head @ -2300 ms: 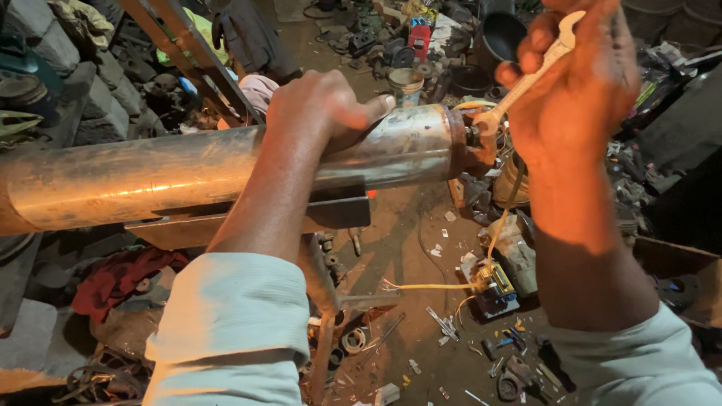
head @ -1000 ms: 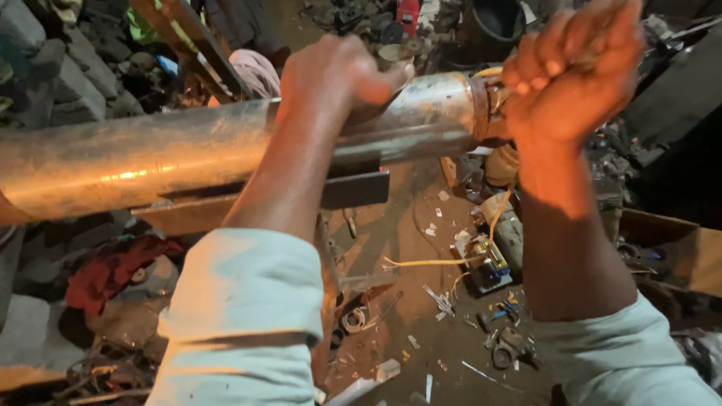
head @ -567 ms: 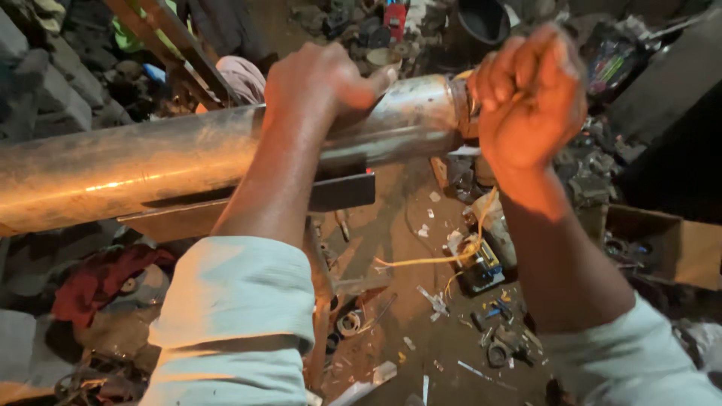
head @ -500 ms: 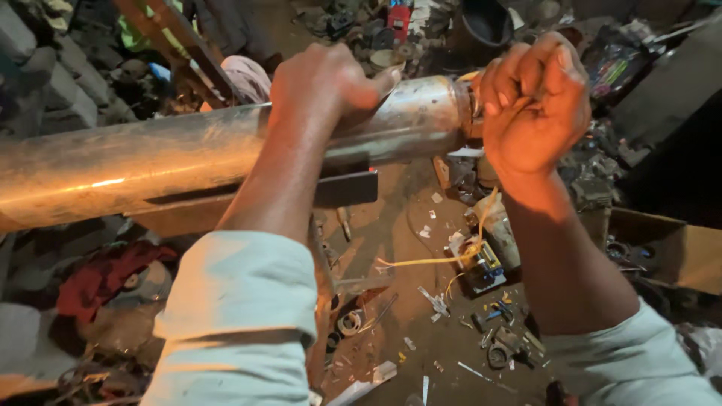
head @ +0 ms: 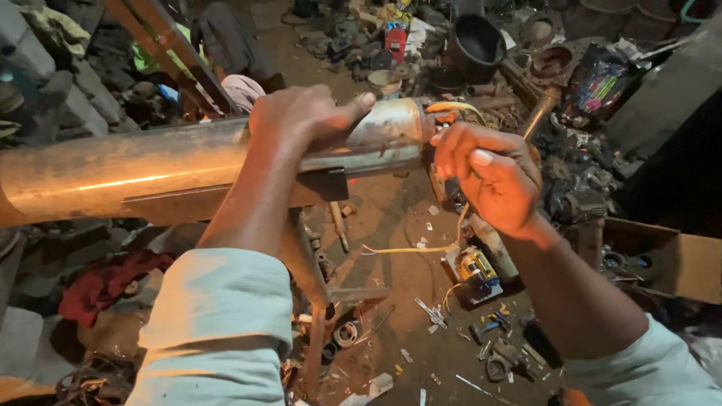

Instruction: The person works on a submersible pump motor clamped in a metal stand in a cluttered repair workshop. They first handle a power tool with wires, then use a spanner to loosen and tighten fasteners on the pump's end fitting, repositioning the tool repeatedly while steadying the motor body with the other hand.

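the long steel cylinder (head: 150, 162) lies level across a metal stand (head: 301, 248) above the littered floor (head: 398, 301), and your left hand (head: 301, 120) wraps over its top, thumb extended, likely to steady it. at its right end your right hand (head: 489, 173) is fisted around a yellow wire (head: 421, 246) trailing downward.

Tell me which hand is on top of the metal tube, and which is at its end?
The left hand rests on top of the metal tube; the right hand is closed at its end, around a yellow wire.
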